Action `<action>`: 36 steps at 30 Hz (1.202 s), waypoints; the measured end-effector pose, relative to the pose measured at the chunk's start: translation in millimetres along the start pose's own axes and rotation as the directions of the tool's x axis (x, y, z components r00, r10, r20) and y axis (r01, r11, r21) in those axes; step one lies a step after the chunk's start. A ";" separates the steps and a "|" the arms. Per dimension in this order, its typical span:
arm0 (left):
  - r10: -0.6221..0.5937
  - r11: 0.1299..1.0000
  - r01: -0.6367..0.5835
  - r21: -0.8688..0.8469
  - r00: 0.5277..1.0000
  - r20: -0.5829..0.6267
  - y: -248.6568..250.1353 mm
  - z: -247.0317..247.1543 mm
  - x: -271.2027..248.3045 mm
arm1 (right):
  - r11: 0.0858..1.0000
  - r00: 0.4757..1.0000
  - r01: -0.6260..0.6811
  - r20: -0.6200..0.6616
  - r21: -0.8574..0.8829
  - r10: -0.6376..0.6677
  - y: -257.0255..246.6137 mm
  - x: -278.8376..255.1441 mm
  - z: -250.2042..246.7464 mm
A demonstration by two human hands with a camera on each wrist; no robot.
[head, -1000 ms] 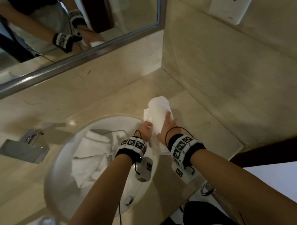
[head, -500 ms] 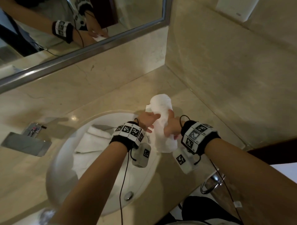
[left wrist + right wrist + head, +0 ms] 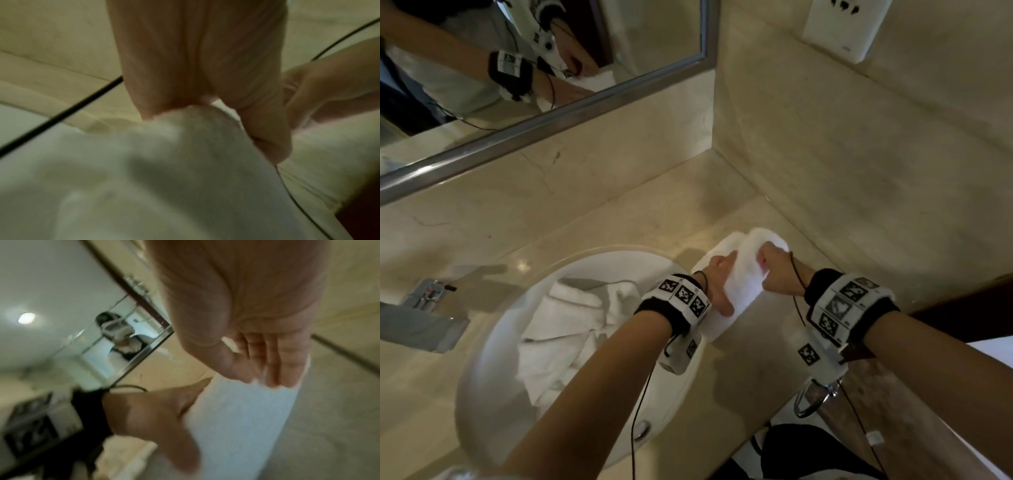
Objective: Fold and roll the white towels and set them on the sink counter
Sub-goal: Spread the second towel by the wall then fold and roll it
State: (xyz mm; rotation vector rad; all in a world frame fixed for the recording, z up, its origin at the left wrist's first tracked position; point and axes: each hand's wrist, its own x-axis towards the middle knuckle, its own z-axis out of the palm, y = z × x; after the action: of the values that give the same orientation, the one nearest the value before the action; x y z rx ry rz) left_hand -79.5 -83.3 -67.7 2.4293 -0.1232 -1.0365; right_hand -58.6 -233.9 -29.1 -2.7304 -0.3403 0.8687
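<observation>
A white towel lies as a long folded strip on the beige counter, right of the sink, its far end bunched into a thick roll. My left hand holds the strip's left edge, fingers over the fold and thumb on top; the left wrist view shows the towel humped under that hand. My right hand is curled on the rolled far end. In the right wrist view its fingertips sink into the towel. More white towels lie crumpled in the basin.
The round white basin fills the left of the counter, with a chrome faucet at its left. A mirror hangs behind and a stone wall closes the right side. A towel ring hangs below the counter's front edge.
Both hands have moved up the strip toward its far end. The right hand's fingers, flat on the towel before, now curl on the roll, which looks thicker.
</observation>
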 end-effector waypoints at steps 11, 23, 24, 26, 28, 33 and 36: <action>0.115 0.990 -0.118 -0.078 0.992 -0.046 -15.9 8.3 -9.5 | 0.919 0.995 0.088 0.078 -0.384 -0.063 34.5 -16.2 19.1; -0.081 0.777 -0.176 -0.604 0.924 -0.373 -65.1 44.5 -31.0 | 0.982 0.973 -0.102 0.189 -0.161 0.132 23.7 11.3 3.3; -0.094 0.775 -0.179 -0.606 0.916 -0.391 -65.6 45.9 -28.5 | 0.982 0.964 -0.112 0.222 -0.151 0.144 23.3 11.3 1.6; -0.109 0.719 -0.179 -0.672 0.925 -0.364 -59.8 42.6 -29.4 | 0.979 0.967 -0.095 0.215 -0.182 0.134 23.6 13.5 1.3; -0.167 0.520 -0.199 -0.831 0.930 -0.327 -56.3 34.6 -26.8 | 0.978 0.975 -0.089 0.186 -0.187 0.125 23.3 13.7 1.4; -0.408 0.419 -0.244 -0.874 0.810 -0.422 -61.4 13.9 -22.2 | 0.992 0.984 -0.081 0.152 -0.092 0.094 27.8 15.3 6.4; -0.342 0.542 -0.235 -0.807 0.815 -0.467 -55.4 14.1 -24.5 | 0.986 0.996 -0.045 0.074 -0.162 0.058 31.1 14.2 9.6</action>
State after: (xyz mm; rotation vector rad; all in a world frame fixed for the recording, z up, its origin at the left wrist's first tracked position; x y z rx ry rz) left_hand -112.6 -33.9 -86.1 1.6783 0.5673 -0.1692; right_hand -48.6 -257.3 -53.8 -2.8689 -0.3712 1.0060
